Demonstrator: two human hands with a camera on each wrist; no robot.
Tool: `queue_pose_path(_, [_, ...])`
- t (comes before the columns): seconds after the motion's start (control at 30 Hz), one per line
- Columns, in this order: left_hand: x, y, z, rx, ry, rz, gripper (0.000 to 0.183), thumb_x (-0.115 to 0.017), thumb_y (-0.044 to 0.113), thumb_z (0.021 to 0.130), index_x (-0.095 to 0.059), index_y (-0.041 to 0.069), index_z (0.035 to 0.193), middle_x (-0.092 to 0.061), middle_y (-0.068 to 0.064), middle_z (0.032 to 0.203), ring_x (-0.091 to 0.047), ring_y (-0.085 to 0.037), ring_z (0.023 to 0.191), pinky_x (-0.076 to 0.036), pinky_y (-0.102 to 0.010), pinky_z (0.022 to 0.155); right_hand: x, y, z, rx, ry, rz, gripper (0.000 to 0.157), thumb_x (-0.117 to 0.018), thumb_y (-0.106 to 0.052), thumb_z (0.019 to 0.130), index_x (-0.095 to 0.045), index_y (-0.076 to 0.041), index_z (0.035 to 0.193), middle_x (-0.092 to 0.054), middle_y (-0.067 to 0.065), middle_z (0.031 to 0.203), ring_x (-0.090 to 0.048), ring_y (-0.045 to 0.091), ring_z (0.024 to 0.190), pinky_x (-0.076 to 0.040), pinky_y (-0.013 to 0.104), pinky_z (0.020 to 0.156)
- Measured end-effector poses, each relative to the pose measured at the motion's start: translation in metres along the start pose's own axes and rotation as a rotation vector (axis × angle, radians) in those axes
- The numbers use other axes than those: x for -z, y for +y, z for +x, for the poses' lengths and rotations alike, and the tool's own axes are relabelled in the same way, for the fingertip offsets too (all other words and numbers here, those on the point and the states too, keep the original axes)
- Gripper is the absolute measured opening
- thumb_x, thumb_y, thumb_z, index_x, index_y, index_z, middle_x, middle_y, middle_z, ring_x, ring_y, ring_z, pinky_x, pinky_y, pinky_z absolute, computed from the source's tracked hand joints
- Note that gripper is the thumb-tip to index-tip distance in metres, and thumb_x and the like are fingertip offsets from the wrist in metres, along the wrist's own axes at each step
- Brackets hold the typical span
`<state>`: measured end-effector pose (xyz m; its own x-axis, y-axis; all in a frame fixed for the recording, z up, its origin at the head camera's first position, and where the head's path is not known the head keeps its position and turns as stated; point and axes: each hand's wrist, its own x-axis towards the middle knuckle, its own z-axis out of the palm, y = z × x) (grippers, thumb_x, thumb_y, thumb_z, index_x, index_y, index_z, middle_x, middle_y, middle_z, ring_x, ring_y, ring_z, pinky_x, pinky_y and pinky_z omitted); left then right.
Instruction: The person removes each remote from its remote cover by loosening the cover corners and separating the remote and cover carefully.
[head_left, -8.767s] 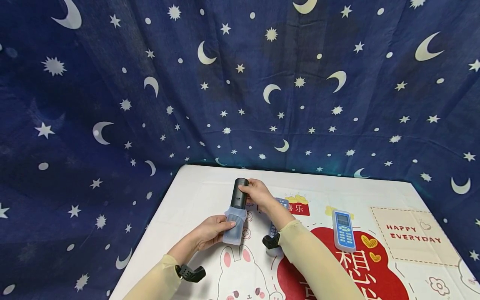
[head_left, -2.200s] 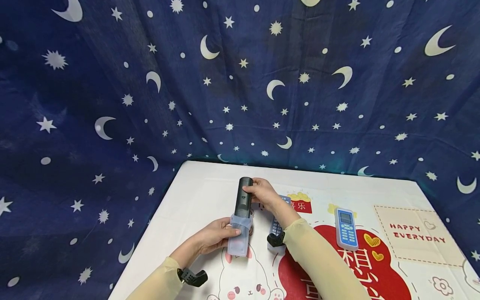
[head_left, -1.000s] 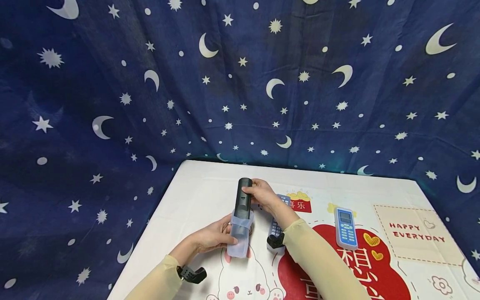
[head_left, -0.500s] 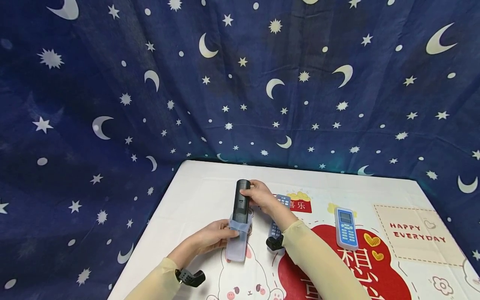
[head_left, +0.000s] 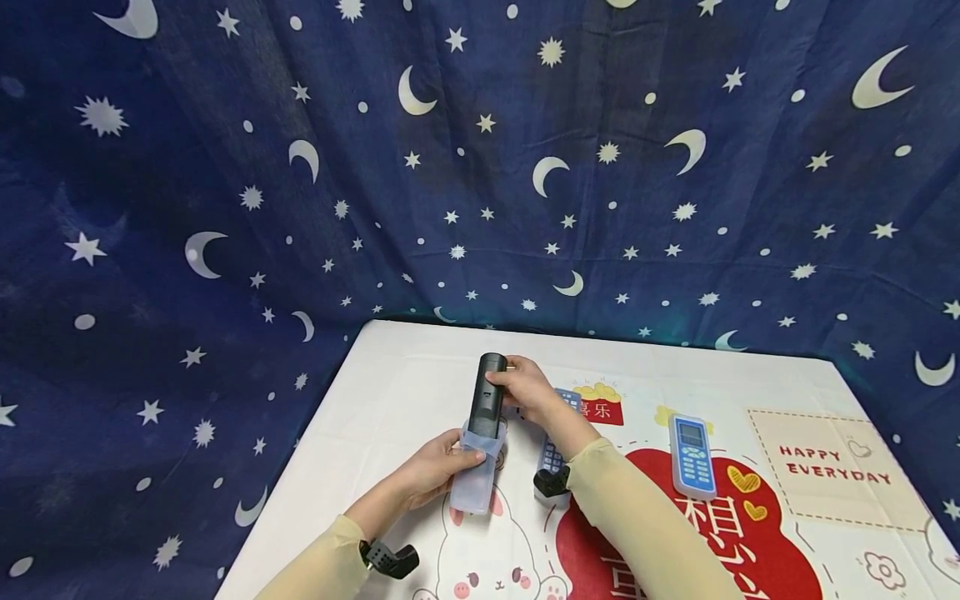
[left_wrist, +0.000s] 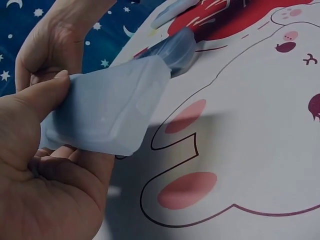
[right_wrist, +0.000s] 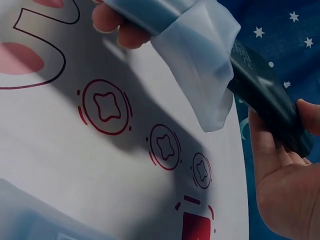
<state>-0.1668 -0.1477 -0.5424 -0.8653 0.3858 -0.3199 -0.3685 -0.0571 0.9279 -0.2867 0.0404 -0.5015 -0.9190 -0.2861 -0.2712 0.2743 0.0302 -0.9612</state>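
Note:
Both hands hold a black remote control (head_left: 487,400), its back with the battery-cover notch facing up, partly inside a translucent silicone sleeve (head_left: 474,487). My right hand (head_left: 522,387) grips the remote's bare far end, thumb on its back; in the right wrist view the fingers lie beneath the remote (right_wrist: 265,95). My left hand (head_left: 431,471) pinches the sleeve just below its mouth, thumb on top and fingers under it. The sleeve's mouth flares out loosely round the remote, with a flap hanging down in the right wrist view. The lower sleeve (left_wrist: 110,105) looks hollow near its closed end.
A remote in a clear cover (head_left: 551,454) lies under my right forearm, partly hidden. Farther right lies a blue and white remote with a small screen (head_left: 692,458). The table (head_left: 420,367) has a printed white cloth; a starry blue curtain (head_left: 480,183) hangs behind it.
More of the black remote shows beyond the sleeve's mouth than in the oldest frame. Over the last second my left thumb has slid up the sleeve toward its mouth. The right hand keeps its grip.

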Motion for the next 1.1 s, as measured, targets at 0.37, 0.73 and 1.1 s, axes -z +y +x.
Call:
queue_pose_path(0.37, [0.0000, -0.0007, -0.0016, 0.019, -0.025, -0.004, 0.061, -0.071, 0.017, 0.098, -0.039, -0.006, 0.145, -0.068, -0.017, 0.123, -0.069, -0.029, 0.104, -0.059, -0.039, 0.087, 0.0025, -0.0011, 0.0018, 0.009, 0.005, -0.037, 0.054, -0.074, -0.013, 0.093, -0.053, 0.003, 0.141, -0.069, 0.018, 0.108, -0.068, 0.019, 0.082, -0.060, 0.038, 0.074])
queue_pose_path(0.73, [-0.0024, 0.0015, -0.0041, 0.030, -0.025, -0.018, 0.064, -0.069, 0.016, 0.099, -0.035, -0.006, 0.148, -0.068, -0.015, 0.120, -0.070, -0.027, 0.101, -0.059, -0.036, 0.084, 0.0036, -0.0017, 0.0028, 0.005, 0.019, -0.036, 0.052, -0.073, -0.013, 0.093, -0.054, 0.003, 0.139, -0.070, 0.015, 0.102, -0.067, 0.016, 0.075, -0.057, 0.027, 0.061])
queue_pose_path(1.1, [-0.0028, 0.0024, -0.0068, 0.030, -0.045, -0.049, 0.065, -0.068, 0.016, 0.100, -0.033, -0.008, 0.149, -0.068, -0.017, 0.118, -0.071, -0.027, 0.100, -0.060, -0.034, 0.080, 0.0028, -0.0035, 0.0032, 0.005, 0.023, -0.042, 0.052, -0.074, -0.013, 0.093, -0.054, 0.003, 0.138, -0.069, 0.016, 0.103, -0.066, 0.017, 0.078, -0.056, 0.026, 0.060])
